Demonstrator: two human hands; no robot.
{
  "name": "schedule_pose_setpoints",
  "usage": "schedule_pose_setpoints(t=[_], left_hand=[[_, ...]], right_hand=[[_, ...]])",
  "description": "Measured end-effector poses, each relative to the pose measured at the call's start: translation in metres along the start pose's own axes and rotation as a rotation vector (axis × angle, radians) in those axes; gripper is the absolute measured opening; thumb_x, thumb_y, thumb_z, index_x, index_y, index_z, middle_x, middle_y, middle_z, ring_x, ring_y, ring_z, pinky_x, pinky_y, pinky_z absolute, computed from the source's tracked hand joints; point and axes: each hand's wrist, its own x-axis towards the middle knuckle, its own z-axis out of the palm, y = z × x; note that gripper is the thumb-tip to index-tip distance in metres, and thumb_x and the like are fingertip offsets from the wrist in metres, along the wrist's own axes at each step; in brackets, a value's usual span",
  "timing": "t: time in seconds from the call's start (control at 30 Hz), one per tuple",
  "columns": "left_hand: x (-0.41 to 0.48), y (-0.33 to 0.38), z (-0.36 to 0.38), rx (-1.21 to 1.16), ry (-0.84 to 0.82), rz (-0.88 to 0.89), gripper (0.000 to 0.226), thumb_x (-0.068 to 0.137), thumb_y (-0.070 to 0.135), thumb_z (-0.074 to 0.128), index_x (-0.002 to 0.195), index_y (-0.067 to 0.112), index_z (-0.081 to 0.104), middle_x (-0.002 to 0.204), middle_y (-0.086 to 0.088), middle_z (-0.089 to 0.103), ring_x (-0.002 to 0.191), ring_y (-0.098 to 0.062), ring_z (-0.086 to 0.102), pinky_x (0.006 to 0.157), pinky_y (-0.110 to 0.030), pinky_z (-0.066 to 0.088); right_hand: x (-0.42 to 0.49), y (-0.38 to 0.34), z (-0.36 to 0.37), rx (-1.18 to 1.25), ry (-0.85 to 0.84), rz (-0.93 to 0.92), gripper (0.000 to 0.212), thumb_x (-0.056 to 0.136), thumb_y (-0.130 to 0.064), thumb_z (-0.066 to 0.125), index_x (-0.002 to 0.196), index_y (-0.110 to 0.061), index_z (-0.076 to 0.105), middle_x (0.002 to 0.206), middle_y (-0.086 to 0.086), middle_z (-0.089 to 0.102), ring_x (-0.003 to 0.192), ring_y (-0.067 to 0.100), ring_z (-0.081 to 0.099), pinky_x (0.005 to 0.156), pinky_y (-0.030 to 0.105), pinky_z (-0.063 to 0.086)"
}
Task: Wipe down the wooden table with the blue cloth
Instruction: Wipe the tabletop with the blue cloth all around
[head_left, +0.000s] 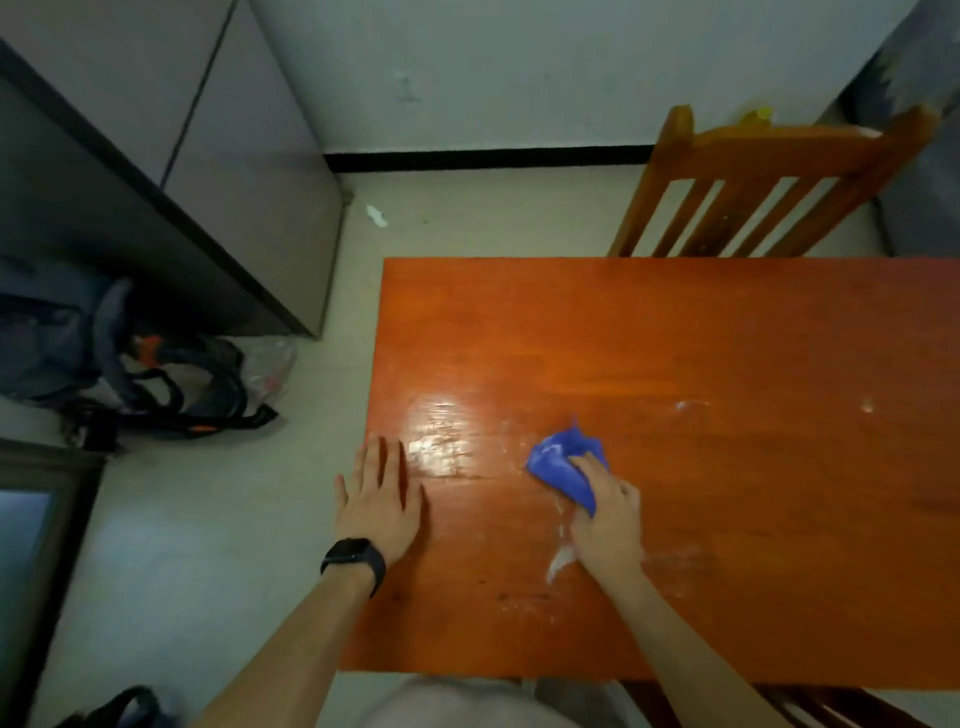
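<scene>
Blue cloth (563, 465) bunched up near the front middle of the wooden desk (675, 338), right hand (608, 519) pressing down with its grip closed on the cloth, left hand (379, 499) flat with fingers spread wide at the desk's left edge, black watch (356, 558) on that wrist, white smears (561, 558) beside the right hand, wooden chair (769, 182) at the far side

The left hand (382, 499) lies flat, palm down, fingers together and extended, wrist straight. The right hand (608, 512) presses down, fingers curled, forearm angled inward.
</scene>
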Motion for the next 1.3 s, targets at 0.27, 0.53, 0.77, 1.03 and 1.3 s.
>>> schedule_pose_setpoints(t=[0.27,0.53,0.77,1.03,1.3], left_hand=[[-0.007,-0.027,0.004,-0.031,-0.108,0.001,0.062,0.103,0.048,0.012,0.155,0.023,-0.007,0.162,0.007,-0.014,0.15,-0.015,-0.006,0.121,-0.046,-0.001],[-0.007,-0.033,0.006,-0.05,-0.121,0.027,0.061,0.103,0.048,0.01,0.154,0.023,-0.011,0.161,0.005,-0.016,0.15,-0.014,-0.01,0.12,-0.044,-0.007],[-0.004,-0.04,0.006,0.003,-0.108,0.065,0.061,0.102,0.048,0.009,0.153,0.024,-0.015,0.162,0.005,-0.017,0.149,-0.012,-0.014,0.12,-0.043,-0.009],[-0.001,-0.049,0.011,0.0,-0.117,0.094,0.062,0.102,0.049,0.011,0.154,0.024,-0.013,0.16,0.008,-0.018,0.148,-0.011,-0.015,0.121,-0.042,-0.009],[0.004,-0.056,0.024,-0.085,-0.074,0.119,0.064,0.097,0.049,0.004,0.154,0.025,-0.012,0.158,0.011,-0.021,0.147,-0.01,-0.018,0.122,-0.043,-0.004]], right_hand=[[0.084,-0.06,-0.023,0.071,0.041,0.013,0.048,0.075,-0.012,0.047,0.12,-0.012,0.063,0.117,0.005,0.067,0.103,0.022,0.062,0.088,0.019,0.041],[0.01,-0.056,0.038,-0.105,-0.258,-0.077,0.061,0.072,0.007,0.052,0.122,-0.027,0.058,0.132,-0.002,0.057,0.113,0.025,0.045,0.094,0.029,0.036],[0.094,-0.107,0.024,0.1,-0.128,-0.132,0.054,0.071,-0.01,0.047,0.122,-0.017,0.064,0.117,0.009,0.069,0.102,0.019,0.063,0.088,0.019,0.04],[0.119,-0.122,0.104,-0.323,-0.238,-0.301,0.081,0.074,-0.002,0.05,0.151,-0.022,0.031,0.155,0.0,0.035,0.143,0.03,0.029,0.115,0.049,0.025],[0.057,-0.128,0.048,0.038,-0.594,-0.201,0.054,0.06,-0.009,0.041,0.102,-0.007,0.074,0.104,0.012,0.073,0.1,0.022,0.067,0.087,0.03,0.048]])
